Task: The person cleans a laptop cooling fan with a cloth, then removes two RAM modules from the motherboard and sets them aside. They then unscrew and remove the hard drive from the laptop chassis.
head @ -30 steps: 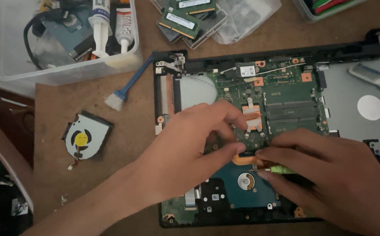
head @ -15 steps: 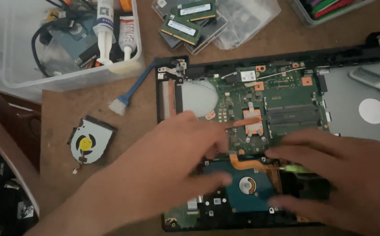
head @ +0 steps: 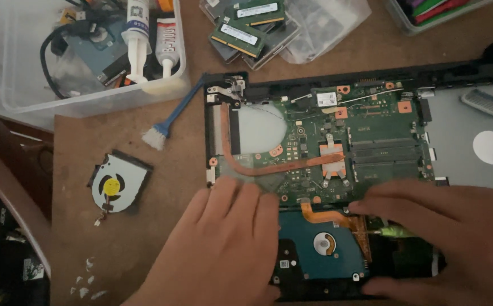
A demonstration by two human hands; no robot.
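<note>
An opened laptop base lies on the brown table, its green motherboard and copper heat pipe exposed. My left hand rests flat on the laptop's front left part, fingers together, holding nothing. My right hand lies over the front right part, fingertips touching the area beside the orange ribbon cable and a small green-yellow part. Between my hands shows the blue hard drive.
A removed cooling fan lies left of the laptop, near a blue brush. A clear plastic box with tubes and cables stands at the back left. Memory modules and plastic bags lie at the back. A white brush rests on the right.
My left hand has drawn back from the motherboard's middle to the laptop's front left, uncovering the heat pipe and heat sink. My right hand stays at the front right.
</note>
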